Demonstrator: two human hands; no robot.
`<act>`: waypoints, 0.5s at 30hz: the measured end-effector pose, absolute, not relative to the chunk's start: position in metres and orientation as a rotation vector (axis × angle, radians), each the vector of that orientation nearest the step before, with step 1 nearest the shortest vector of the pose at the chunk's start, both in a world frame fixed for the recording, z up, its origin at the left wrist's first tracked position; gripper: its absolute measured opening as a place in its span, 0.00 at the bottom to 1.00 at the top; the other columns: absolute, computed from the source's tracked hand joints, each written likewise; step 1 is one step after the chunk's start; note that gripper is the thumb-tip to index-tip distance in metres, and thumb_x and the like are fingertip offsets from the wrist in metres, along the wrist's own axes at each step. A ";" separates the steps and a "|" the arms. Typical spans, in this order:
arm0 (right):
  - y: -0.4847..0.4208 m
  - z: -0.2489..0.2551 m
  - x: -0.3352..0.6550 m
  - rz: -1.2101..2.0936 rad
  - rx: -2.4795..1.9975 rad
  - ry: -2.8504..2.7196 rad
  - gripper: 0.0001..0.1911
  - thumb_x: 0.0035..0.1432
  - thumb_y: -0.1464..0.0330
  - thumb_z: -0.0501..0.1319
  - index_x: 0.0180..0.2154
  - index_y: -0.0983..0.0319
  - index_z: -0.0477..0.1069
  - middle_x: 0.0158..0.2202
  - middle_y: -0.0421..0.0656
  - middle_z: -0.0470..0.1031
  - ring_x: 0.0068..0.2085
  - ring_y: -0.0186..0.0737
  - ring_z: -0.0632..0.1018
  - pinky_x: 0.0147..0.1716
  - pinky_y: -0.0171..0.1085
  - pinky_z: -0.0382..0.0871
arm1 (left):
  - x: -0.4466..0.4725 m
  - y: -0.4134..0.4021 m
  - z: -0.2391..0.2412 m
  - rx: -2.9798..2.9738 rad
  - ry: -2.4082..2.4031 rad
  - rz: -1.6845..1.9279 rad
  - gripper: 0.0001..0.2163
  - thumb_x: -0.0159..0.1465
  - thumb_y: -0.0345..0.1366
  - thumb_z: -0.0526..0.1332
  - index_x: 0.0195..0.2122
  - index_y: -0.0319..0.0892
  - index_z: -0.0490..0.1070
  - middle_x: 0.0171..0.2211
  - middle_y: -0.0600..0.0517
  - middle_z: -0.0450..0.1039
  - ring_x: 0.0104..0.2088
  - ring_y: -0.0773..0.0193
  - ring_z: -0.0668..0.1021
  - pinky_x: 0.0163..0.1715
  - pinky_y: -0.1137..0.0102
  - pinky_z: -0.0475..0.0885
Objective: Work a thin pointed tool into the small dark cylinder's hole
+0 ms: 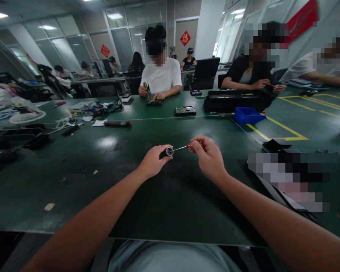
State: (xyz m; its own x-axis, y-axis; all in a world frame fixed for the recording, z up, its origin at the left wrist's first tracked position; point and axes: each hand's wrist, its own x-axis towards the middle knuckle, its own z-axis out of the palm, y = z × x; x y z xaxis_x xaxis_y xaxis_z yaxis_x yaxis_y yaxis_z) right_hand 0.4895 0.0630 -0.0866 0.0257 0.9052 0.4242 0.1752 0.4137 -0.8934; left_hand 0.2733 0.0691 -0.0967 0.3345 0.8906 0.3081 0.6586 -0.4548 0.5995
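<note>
My left hand (154, 161) is closed around a small dark cylinder with a pale ring at its round end (169, 152), which faces toward me. In my right hand (209, 156) is a screwdriver (180, 148), its reddish handle between thumb and fingers. The thin metal shaft points left, and its tip is at the cylinder's round opening. Whether the tip touches anything inside is too small to make out. Both hands are above the green table (170, 211), near its middle.
Ahead lie a circuit-board device (185, 110) and a dark pen-shaped tool (117, 123). A blue bin (249, 115) stands ahead right, before a long black case (238, 100). Cables and a white fan grille (27, 116) fill the left. Co-workers sit across the table.
</note>
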 end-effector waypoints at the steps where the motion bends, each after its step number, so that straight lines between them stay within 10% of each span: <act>1: 0.063 -0.087 0.490 0.747 -1.031 -1.460 0.11 0.64 0.60 0.59 0.40 0.60 0.72 0.34 0.44 0.80 0.36 0.42 0.80 0.39 0.44 0.74 | 0.273 0.069 -0.096 2.235 1.370 0.868 0.16 0.66 0.35 0.64 0.55 0.45 0.72 0.53 0.50 0.75 0.53 0.55 0.74 0.56 0.59 0.67; 15: 0.053 -0.071 0.489 0.406 -1.278 -1.663 0.19 0.60 0.54 0.63 0.24 0.59 0.69 0.20 0.38 0.72 0.21 0.34 0.69 0.24 0.35 0.59 | 0.270 0.072 -0.100 2.294 1.355 0.908 0.16 0.64 0.36 0.66 0.54 0.46 0.73 0.49 0.50 0.77 0.50 0.56 0.76 0.54 0.58 0.69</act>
